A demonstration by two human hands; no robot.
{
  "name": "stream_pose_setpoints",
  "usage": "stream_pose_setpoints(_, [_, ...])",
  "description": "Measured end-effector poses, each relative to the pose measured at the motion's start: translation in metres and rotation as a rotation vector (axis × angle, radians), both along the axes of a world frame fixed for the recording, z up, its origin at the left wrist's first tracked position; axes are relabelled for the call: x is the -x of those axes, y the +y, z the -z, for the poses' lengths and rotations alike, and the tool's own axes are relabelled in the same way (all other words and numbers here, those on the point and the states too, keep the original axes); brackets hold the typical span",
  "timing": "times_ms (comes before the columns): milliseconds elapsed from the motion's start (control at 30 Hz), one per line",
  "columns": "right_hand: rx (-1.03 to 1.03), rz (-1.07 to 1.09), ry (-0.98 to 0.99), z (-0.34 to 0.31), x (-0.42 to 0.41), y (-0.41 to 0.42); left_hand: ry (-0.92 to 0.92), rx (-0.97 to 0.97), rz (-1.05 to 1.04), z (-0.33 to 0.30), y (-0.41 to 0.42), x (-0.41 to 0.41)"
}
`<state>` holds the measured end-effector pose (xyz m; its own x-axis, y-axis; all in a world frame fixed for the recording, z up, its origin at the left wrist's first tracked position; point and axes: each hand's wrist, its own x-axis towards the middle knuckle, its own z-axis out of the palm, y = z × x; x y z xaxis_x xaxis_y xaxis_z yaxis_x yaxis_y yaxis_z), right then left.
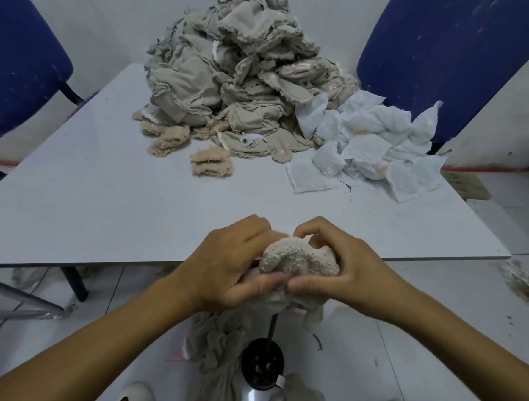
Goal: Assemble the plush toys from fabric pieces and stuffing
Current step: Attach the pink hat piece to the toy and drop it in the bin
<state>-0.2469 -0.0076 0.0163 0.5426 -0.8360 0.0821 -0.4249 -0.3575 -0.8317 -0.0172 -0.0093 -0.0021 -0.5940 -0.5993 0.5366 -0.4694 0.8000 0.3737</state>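
Both hands grip one beige plush toy skin (pixel 296 259) just in front of the table's near edge. My left hand (pixel 228 260) holds its left side, fingers curled over the top and thumb underneath. My right hand (pixel 337 260) grips its right side, fingers curled into the fabric and thumb pressed below. A limp part of the skin hangs down under the hands. A large heap of beige fabric pieces (pixel 233 74) fills the far middle of the white table (pixel 102 206). White stuffing pouches (pixel 372 145) lie to the heap's right.
Small fuzzy tan pieces (pixel 211 165) lie in front of the heap. Blue chairs stand at far left (pixel 21 55) and far right (pixel 451 56). On the floor below me are more beige skins (pixel 216 352), a black round base with a rod (pixel 262 367) and my shoes.
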Motion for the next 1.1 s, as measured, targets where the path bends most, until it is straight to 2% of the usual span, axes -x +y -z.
stream_pose_setpoints(67, [-0.092, -0.037, 0.004, -0.005, 0.009, -0.003, 0.072, -0.028, -0.004, -0.007, 0.001, 0.004])
stream_pose_setpoints(100, [-0.087, -0.024, -0.062, -0.007, 0.009, -0.002, 0.087, 0.002, 0.003, -0.010, 0.002, 0.007])
stream_pose_setpoints(200, [0.067, 0.094, -0.300, -0.014, 0.003, 0.002, 0.100, 0.135, -0.006, -0.010, 0.001, 0.008])
stream_pose_setpoints(267, [0.144, 0.134, -0.367, -0.018, -0.003, 0.004, 0.092, 0.159, -0.006, -0.007, -0.001, 0.005])
stream_pose_setpoints(467, [0.216, 0.085, -0.272, -0.014, -0.012, 0.011, 0.006, 0.119, 0.064, 0.005, -0.001, -0.001])
stream_pose_setpoints(633, [0.293, 0.054, -0.014, 0.001, -0.017, 0.012, -0.197, -0.010, 0.080, 0.007, -0.004, -0.006])
stream_pose_setpoints(700, [0.230, 0.086, -0.030, 0.005, -0.015, 0.011, -0.170, -0.121, 0.080, 0.003, -0.003, -0.006])
stream_pose_setpoints(833, [0.156, -0.013, 0.040, 0.010, -0.008, 0.009, 0.070, -0.290, 0.055, -0.011, 0.002, 0.000])
stream_pose_setpoints(900, [0.157, -0.010, 0.037, 0.012, -0.008, 0.009, 0.108, -0.232, 0.039, -0.018, 0.005, 0.009])
stream_pose_setpoints(1033, [0.211, 0.088, -0.246, 0.003, -0.010, 0.012, 0.158, 0.013, -0.025, -0.020, 0.005, 0.013])
stream_pose_setpoints(1100, [0.276, 0.131, -0.296, -0.002, -0.011, 0.015, 0.200, 0.073, -0.007, -0.018, 0.003, 0.010])
